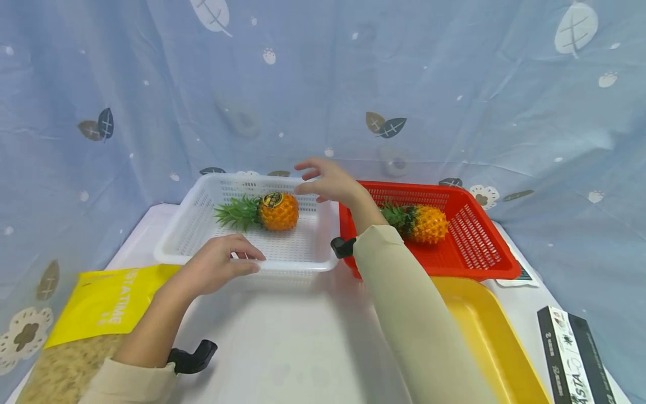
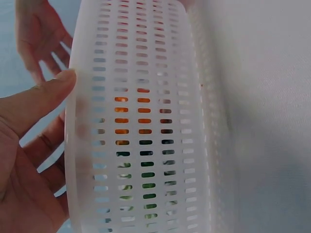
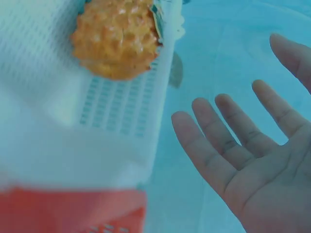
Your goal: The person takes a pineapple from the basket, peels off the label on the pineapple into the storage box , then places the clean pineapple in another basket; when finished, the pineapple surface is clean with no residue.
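A toy-like pineapple [image 1: 280, 212] with a green crown and a dark round label lies on its side in the white plastic basket [image 1: 197, 257]. At the basket's near rim, my left hand [image 1: 220, 262] holds the edge. Its thumb lies against the rim in the left wrist view, with the fingers on the other side. Over the basket's far right corner, my right hand [image 1: 325, 180] is spread and holds nothing. The right wrist view shows its palm and parted fingers [image 3: 209, 141], apart from the pineapple [image 3: 116, 39].
Right of the white basket stands a red basket [image 1: 476, 275] with another pineapple [image 1: 428, 224]. A yellow tray [image 1: 497, 342] lies in front of it, beside a black-and-white box [image 1: 575, 356]. A yellow pasta bag [image 1: 113, 297] lies at left. A blue patterned curtain [image 1: 323, 78] hangs behind.
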The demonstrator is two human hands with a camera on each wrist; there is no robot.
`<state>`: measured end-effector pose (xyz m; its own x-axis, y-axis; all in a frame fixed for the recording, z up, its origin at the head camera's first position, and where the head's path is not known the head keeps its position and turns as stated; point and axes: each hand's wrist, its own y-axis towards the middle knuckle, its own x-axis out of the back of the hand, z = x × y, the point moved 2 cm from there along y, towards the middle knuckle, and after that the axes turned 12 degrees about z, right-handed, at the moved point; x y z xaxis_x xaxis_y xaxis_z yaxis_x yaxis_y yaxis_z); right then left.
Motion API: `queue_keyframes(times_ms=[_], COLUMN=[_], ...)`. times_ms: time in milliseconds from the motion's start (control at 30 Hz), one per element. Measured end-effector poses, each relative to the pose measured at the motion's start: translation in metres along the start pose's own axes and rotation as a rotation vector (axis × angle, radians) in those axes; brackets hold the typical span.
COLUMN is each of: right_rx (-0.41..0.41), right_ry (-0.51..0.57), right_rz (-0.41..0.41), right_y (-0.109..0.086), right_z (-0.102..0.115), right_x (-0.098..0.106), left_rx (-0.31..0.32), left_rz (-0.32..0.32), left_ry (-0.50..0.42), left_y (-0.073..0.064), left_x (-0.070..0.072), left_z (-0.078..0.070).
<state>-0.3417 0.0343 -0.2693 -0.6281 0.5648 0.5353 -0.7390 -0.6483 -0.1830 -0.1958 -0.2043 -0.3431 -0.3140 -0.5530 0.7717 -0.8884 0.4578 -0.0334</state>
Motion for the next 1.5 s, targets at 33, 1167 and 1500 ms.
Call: queue_keyframes(times_ms=[33, 1167, 1500], right_rx=[-0.005, -0.127, -0.138], right_ry=[0.017, 0.019, 0.017], right_rz=[0.004, 0.034, 0.047], right_y=[0.004, 0.065, 0.07], right_z=[-0.002, -0.055, -0.058], right_x=[-0.002, -0.052, -0.053], left_rx=[0.0, 0.027, 0.0], left_rz=[0.004, -0.024, -0.031], left_ry=[-0.003, -0.027, -0.05], left_y=[0.001, -0.002, -0.001], left_x=[-0.001, -0.003, -0.003], left_z=[0.0, 0.003, 0.005])
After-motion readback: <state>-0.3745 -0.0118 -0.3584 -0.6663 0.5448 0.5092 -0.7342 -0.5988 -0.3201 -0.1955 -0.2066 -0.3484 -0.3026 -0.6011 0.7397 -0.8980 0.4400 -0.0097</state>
